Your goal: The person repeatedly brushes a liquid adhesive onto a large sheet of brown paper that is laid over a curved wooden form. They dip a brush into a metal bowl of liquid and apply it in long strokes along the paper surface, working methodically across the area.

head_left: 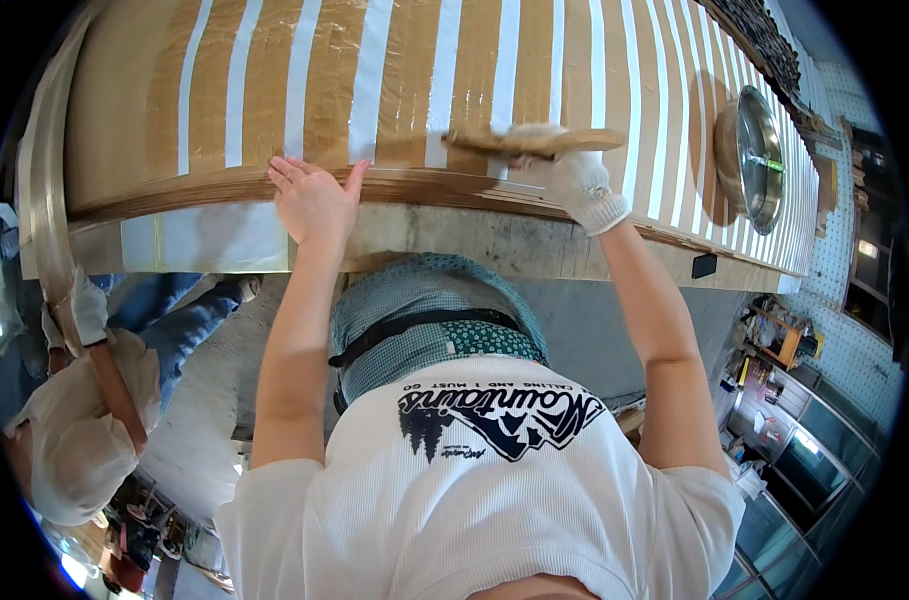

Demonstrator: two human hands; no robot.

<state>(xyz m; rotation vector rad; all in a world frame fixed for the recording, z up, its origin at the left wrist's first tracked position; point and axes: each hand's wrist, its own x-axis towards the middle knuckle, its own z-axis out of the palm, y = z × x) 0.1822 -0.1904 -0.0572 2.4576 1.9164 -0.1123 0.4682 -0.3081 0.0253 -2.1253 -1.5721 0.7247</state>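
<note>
My bare left hand lies open at the near edge of a stack of brown sheets, its fingers spread and thumb out to the right. White strips run across the sheets at intervals, and the surface between several of them looks wet and shiny. In a white knitted glove, my right hand is closed round a flat wooden brush, held level just over the strips near the front edge. Motion blurs the brush, and its underside is hidden.
Far right on the strips stands a round metal basin with a green-handled item in it. A small black object sits on the table's front edge. At left, a co-worker in white gloves holds a long bundle of brown strips.
</note>
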